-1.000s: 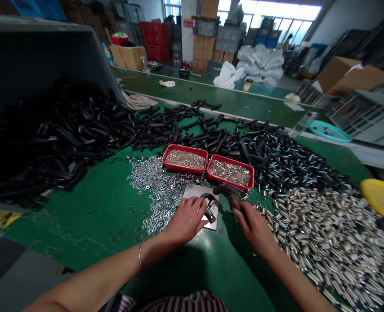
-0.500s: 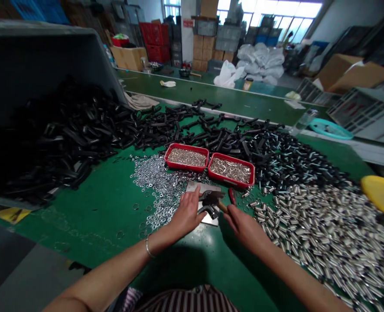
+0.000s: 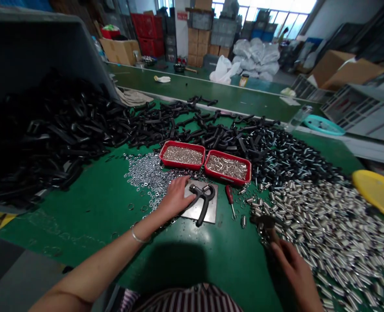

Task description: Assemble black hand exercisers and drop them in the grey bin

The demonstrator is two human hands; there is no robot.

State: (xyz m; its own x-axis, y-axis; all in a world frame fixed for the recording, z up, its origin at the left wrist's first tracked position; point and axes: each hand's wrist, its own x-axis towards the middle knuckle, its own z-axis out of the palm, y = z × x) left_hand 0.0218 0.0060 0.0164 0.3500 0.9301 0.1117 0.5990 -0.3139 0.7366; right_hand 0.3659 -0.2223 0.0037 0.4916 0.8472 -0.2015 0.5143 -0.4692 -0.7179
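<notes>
Left hand (image 3: 174, 200) lies open on a black hand grip (image 3: 202, 200) — right fingers (image 3: 286, 253) close on a small hammer (image 3: 262, 222), its handle shadowed.

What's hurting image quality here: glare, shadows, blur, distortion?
Head view: the bright factory windows blow out; the heap of black plastic parts crushes to near-black, losing detail; a broad shadow darkens the green bench mat; the right hand and its dark-headed, wooden-handled hammer look slightly soft; wide-angle distortion bends the far bench edge.
</notes>
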